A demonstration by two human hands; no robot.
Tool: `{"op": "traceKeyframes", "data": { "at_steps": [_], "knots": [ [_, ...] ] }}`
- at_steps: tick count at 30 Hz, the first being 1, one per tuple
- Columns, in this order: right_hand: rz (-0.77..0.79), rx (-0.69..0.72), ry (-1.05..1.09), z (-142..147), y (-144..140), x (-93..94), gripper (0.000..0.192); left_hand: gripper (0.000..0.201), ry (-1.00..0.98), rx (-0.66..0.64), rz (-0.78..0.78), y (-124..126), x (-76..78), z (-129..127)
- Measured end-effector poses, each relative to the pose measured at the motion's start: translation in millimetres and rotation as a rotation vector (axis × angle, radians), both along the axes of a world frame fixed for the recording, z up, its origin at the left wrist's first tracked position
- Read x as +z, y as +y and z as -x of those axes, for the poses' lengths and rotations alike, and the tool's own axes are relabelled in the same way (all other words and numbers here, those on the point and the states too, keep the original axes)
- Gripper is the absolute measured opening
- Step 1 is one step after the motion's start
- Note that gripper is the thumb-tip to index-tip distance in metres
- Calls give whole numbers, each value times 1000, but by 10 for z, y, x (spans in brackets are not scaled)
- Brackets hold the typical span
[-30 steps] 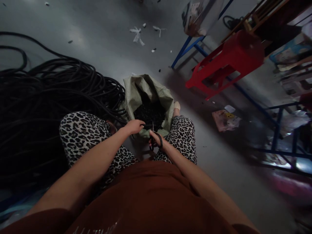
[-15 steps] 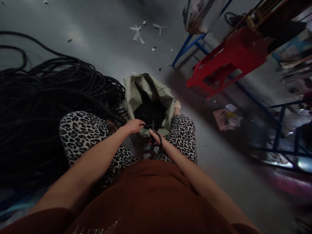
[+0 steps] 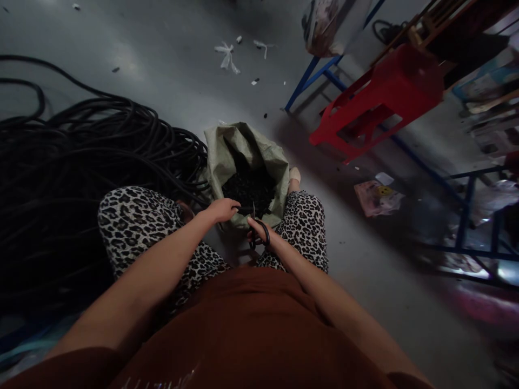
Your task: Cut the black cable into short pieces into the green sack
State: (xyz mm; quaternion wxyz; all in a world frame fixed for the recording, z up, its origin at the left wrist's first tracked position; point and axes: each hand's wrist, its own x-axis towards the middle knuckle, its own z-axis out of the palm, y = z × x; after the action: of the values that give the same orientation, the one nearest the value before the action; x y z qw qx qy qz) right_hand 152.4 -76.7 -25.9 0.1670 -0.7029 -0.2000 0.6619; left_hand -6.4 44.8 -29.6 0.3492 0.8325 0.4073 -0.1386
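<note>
Blk cable [image 3: 245, 209] at scissors [image 3: 267, 235]: cut step in hand, apparently.
L hand [image 3: 223, 210] pinches cable above open sack [image 3: 279, 161]; R hand [image 3: 259, 227] grips scissors, blades at cable, blade gap n/a (too small to tell). Coils [image 3: 101, 146] L of sack. Next move calls for: steady L pinch, blades sq. to cable, fingertips clear.
</note>
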Motion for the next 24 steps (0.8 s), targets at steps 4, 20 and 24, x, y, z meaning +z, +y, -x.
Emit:
{"op": "traceKeyframes", "data": {
  "at_steps": [4,20,24],
  "knots": [
    [16,-16,7,2,-9,-3,51,36,-10,-6,-6,3,4,4],
    [-75,-13,-21,1,-6,6,43,36,9,8,28,1,40,13],
    [-120,18,-81,-5,-18,-2,41,36,19,1,29,-1,10,12]
  ]
}}
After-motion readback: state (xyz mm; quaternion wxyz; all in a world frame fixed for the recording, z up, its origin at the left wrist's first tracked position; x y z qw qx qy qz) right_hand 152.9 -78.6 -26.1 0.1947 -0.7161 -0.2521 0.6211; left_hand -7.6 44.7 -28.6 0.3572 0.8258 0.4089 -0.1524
